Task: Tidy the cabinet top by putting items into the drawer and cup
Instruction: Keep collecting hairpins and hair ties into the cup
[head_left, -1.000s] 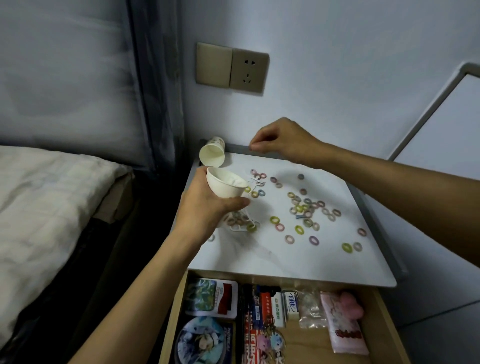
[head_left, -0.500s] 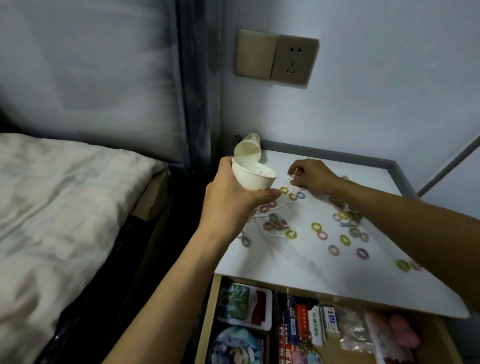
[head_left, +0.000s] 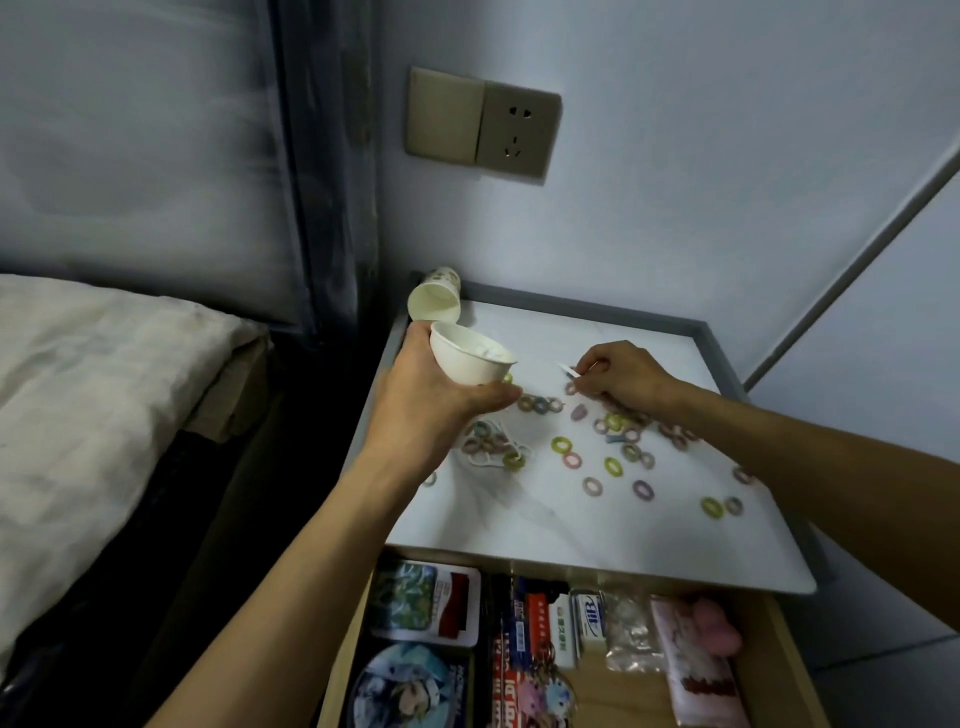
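My left hand (head_left: 431, 410) grips a small white paper cup (head_left: 470, 361), tilted with its mouth up and to the right, above the left side of the white cabinet top (head_left: 519, 514). My right hand (head_left: 621, 376) hovers over the middle of the top and pinches a small white item (head_left: 569, 370) between thumb and fingers. Several small coloured rings (head_left: 613, 466) lie scattered across the top, and a clump of them with white loops (head_left: 493, 447) sits just below the cup. The open drawer (head_left: 795, 670) lies under the front edge.
A second paper cup (head_left: 435, 306) lies on its side at the back left corner. The drawer holds cards, packets, keychains and a pink pouch (head_left: 696, 660). A raised grey rim (head_left: 587, 309) edges the back and right. A bed (head_left: 98, 384) is at the left, a wall socket (head_left: 517, 132) above.
My right hand came down from the back edge to the rings in the middle and picked up a small white item. The left hand kept holding the cup.
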